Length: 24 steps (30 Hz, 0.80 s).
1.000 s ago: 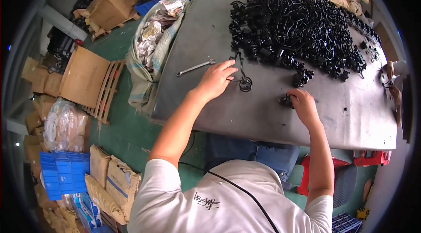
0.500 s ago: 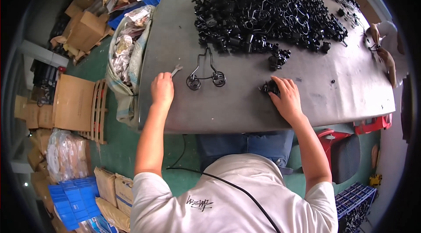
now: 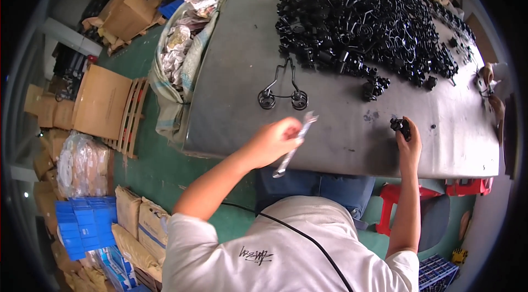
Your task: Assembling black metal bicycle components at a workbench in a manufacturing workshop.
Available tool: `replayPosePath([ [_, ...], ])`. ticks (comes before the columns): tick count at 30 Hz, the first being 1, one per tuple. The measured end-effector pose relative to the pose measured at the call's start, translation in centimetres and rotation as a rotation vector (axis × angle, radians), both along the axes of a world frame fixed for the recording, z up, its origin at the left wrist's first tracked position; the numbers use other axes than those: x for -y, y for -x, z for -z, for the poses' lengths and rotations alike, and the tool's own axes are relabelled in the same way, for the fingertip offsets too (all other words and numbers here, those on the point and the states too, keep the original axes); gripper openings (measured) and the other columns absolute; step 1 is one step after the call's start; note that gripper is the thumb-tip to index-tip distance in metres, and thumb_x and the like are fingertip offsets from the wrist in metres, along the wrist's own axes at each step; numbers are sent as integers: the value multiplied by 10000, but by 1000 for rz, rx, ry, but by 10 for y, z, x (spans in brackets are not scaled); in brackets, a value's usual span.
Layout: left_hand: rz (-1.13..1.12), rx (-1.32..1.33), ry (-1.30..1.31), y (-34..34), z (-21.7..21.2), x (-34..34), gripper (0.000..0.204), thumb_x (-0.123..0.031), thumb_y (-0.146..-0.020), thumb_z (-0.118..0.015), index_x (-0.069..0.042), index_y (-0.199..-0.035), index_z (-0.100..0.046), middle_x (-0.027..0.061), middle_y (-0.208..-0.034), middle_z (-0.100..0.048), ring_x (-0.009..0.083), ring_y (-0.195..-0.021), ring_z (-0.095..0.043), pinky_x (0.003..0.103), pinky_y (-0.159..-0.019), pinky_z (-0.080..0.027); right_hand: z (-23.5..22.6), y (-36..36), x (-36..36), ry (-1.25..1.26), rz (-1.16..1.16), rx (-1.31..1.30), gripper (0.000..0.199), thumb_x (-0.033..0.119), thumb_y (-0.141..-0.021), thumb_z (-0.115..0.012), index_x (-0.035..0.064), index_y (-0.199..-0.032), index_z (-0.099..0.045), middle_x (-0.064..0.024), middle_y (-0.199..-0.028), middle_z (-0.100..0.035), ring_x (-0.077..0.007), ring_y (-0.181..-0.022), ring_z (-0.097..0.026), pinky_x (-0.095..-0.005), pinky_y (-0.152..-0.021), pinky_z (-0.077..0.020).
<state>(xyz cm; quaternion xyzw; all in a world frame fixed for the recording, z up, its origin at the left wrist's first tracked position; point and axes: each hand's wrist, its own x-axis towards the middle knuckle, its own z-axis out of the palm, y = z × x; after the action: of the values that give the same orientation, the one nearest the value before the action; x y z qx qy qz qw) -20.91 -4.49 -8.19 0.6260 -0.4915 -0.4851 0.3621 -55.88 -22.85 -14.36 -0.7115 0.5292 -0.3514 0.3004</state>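
Note:
My left hand (image 3: pixel 276 141) is closed around a silver wrench (image 3: pixel 290 155), held slantwise over the near edge of the grey table (image 3: pixel 231 99). Farther right, my right hand (image 3: pixel 409 141) grips a small black part with knobby ends (image 3: pixel 400 126) just above the tabletop; its exact kind I cannot make out. Beyond the left hand lies a bent black wire spring (image 3: pixel 283 94) with a coil at each of its two lower corners. A big heap of black wire springs and small black parts (image 3: pixel 368 28) covers the far side of the table.
Left of the table stands a woven sack (image 3: pixel 190 66) with crumpled wrapping in it. Another person's hands (image 3: pixel 488 86) work at the right edge. A red chair (image 3: pixel 389 204) is by the near right side. Cardboard boxes (image 3: pixel 104 102) and blue bins (image 3: pixel 85 223) stand farther left.
My left hand has lifted the wrench off the table and carried it right and nearer to me. My right hand has moved right with the black part. The view has shifted.

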Motion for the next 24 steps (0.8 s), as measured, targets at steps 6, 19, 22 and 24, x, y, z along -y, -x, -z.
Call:
replayPosePath([
  [6, -129, -165, 30, 98, 56, 137, 404, -200, -910, -703, 34, -1208, -566, 119, -1055, -675, 181, -949, -660, 324, -855, -527, -11, -15, -18, -25, 80, 327, 439, 21, -892, -644, 42, -1326, -584, -42, -1121, -630, -111, -924, -573, -252, -868, -460],
  [19, -265, 1190, 447, -22, 31, 72, 517, -464, -784, -754, -148, -1188, -684, 99, -1202, -645, 334, -1294, -462, 515, -1050, -367, -40, -87, -60, -53, -399, 147, 482, 28, -806, -691, 49, -1277, -591, -119, -1098, -624, -246, -891, -621, -320, -807, -503],
  [22, -281, 1206, 367, -25, 26, 65, 509, -469, -793, -743, -150, -1185, -689, 75, -1209, -639, 328, -1276, -473, 519, -1064, -356, -18, -113, -50, -46, -409, 21, 461, 98, -830, -683, 51, -1276, -578, -147, -1181, -621, -320, -935, -637, -376, -810, -529],
  [24, -302, 1289, 375, -27, 25, 57, 523, -377, -779, -771, -125, -1222, -652, 91, -1248, -604, 327, -1251, -484, 529, -1069, -353, -5, -119, -47, 162, -432, -63, 469, 102, -829, -681, 49, -1282, -573, -149, -1201, -613, -327, -942, -640, -382, -813, -534],
])
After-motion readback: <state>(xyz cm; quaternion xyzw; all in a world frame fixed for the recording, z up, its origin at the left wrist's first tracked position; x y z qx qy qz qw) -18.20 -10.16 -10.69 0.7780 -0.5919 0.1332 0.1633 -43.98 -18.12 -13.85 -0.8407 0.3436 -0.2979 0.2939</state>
